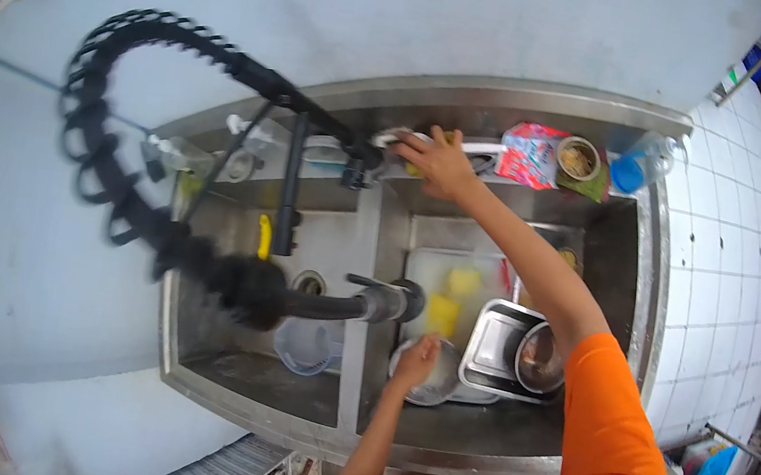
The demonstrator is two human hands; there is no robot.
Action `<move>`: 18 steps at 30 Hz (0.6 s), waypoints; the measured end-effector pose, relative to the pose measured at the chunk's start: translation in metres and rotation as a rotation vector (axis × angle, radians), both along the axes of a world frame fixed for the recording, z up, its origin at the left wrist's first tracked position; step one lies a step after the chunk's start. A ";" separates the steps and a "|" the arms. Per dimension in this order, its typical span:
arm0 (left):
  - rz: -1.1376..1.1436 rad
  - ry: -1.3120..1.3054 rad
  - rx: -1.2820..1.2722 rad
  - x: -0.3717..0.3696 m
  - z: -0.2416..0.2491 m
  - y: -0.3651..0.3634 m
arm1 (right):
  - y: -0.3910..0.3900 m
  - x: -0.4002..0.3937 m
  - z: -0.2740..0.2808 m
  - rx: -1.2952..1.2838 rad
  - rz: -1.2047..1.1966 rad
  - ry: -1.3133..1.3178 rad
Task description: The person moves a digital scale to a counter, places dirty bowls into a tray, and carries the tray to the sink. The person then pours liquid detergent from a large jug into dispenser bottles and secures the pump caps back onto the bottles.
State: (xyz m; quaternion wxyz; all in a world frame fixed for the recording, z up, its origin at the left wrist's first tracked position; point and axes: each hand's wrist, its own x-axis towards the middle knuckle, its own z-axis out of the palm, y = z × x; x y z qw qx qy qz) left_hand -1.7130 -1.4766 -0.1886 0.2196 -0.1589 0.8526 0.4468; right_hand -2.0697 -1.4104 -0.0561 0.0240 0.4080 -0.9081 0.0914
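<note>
My right hand point(438, 162) reaches to the back ledge of the steel sink point(356, 374), its fingers spread over some small items beside the faucet base; whether it grips any of them cannot be made out. Low in the right basin, my left hand point(418, 360) is closed at the rim of a round metal bowl point(444, 379). Yellow pieces point(443, 314) lie beyond it on a pale tray. To the right, a rectangular metal tray point(488, 346) sits tilted with a round pot point(541, 358) on it.
A black spring-hose faucet point(111, 162) arches over the left basin, which holds a blue-white basket point(307, 346) and a yellow-handled item point(264, 236). Along the back ledge are a red packet point(529, 155), a small bowl point(578, 158) and a clear bottle with blue point(628, 171).
</note>
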 end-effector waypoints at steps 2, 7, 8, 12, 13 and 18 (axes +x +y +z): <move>0.059 0.024 0.113 0.009 0.036 0.000 | -0.005 -0.006 -0.017 -0.065 0.053 0.007; 0.203 -0.004 0.398 0.038 0.046 -0.004 | -0.004 -0.012 -0.017 -0.093 0.098 -0.002; 0.237 -0.004 0.432 0.041 0.051 -0.007 | -0.005 -0.013 -0.017 -0.111 0.116 0.016; 0.313 0.028 0.486 0.057 0.083 -0.011 | -0.005 -0.024 -0.032 -0.116 0.156 0.019; 0.316 0.055 0.499 0.062 0.085 -0.013 | -0.007 -0.029 -0.032 -0.101 0.153 0.009; 0.461 0.041 0.716 0.069 0.114 -0.028 | -0.019 -0.038 -0.039 -0.089 0.182 0.025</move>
